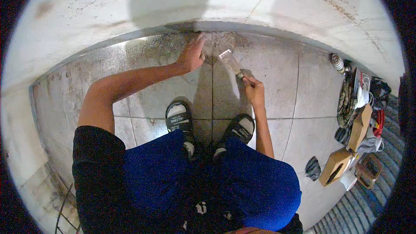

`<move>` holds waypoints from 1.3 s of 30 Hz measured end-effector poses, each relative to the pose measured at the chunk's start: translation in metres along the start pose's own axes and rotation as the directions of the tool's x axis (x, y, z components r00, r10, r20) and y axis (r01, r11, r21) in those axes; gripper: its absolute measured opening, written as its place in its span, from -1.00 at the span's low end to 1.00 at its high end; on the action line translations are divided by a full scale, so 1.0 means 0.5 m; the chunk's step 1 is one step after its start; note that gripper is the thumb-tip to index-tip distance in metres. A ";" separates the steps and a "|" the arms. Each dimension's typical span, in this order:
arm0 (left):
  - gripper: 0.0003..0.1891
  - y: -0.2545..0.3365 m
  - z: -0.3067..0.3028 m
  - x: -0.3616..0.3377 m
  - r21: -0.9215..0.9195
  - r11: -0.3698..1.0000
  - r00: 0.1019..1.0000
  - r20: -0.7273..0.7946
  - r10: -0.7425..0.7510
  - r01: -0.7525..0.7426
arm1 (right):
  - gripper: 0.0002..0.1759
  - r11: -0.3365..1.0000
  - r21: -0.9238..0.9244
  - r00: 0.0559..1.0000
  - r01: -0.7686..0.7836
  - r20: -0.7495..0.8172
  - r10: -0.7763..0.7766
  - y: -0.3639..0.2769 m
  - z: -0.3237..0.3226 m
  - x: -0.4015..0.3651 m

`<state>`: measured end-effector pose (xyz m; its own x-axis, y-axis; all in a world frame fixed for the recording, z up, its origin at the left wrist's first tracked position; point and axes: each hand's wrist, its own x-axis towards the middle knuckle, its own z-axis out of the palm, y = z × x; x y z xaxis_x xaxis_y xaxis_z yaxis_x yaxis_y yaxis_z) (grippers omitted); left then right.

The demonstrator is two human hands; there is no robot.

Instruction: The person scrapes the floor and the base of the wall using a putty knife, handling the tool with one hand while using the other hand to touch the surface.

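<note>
My right hand [255,90] is closed around the handle of a putty knife [229,61], its wide pale blade pointing up and left over the floor tiles. My left hand [192,55] reaches to the foot of the white wall [242,0], with fingers stretched out and nothing visible in them. Beneath the fingertips, a dark stained patch [211,59] spreads around the joint between two tiles. The blade lies to the right of this patch, apart from the left hand.
Both my sandals [179,119] stand on the grey tiled floor [277,104]. At the right lie an open cardboard box [336,167], a black crumpled bag [313,168], a coiled spring-like item [337,63] and other clutter, beside a ridged grey surface [372,208].
</note>
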<state>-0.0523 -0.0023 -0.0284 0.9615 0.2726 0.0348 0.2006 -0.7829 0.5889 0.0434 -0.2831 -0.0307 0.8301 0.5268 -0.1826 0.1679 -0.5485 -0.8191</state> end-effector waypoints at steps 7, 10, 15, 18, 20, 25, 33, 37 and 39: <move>-0.34 -0.002 -0.009 -0.010 0.035 0.999 0.999 0.026 0.030 -0.031 | -0.66 0.980 -0.102 0.980 -0.169 0.084 0.178 -0.018 -0.111 -0.025; -0.36 0.001 -0.006 -0.011 0.028 1.000 0.997 0.074 0.002 -0.004 | -0.64 0.959 -0.248 0.980 -0.140 0.102 0.170 -0.097 -0.147 -0.039; -0.39 0.011 0.005 -0.006 0.068 0.995 0.988 0.141 0.068 -0.078 | -0.60 0.920 -0.383 0.994 0.075 0.099 -0.040 -0.153 -0.116 -0.052; -0.40 0.012 0.011 0.001 0.084 0.991 0.981 0.177 0.085 -0.101 | -0.66 0.862 -0.499 0.994 0.089 0.095 -0.047 -0.183 -0.079 -0.023; -0.40 0.023 0.016 0.001 0.079 0.992 0.973 0.220 0.076 -0.095 | -0.70 0.808 -0.585 0.996 0.068 0.083 -0.024 -0.207 -0.072 -0.008; -0.45 0.040 0.015 -0.002 0.061 0.988 0.965 0.234 0.122 -0.139 | -0.75 0.747 -0.664 0.999 -0.034 0.001 0.046 -0.229 -0.067 0.010; -0.44 0.050 0.027 0.018 0.049 0.969 0.931 0.292 0.217 -0.242 | -0.72 0.796 -0.596 0.988 -0.107 -0.151 0.020 -0.208 -0.134 0.036; -0.47 0.052 0.029 0.013 0.011 0.977 0.934 0.299 0.198 -0.211 | -0.75 0.773 -0.628 0.988 -0.083 -0.152 -0.017 -0.164 -0.136 0.092; -0.49 0.056 0.026 0.012 0.000 0.976 0.928 0.311 0.205 -0.216 | -0.75 0.736 -0.676 0.986 -0.044 -0.146 -0.075 -0.161 -0.132 0.140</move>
<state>-0.0383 -0.0297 -0.0222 0.9919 -0.0815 -0.0978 -0.0117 -0.8233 0.5675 0.1229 -0.2448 0.0583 0.8840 0.4659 -0.0393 0.4461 -0.8656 -0.2274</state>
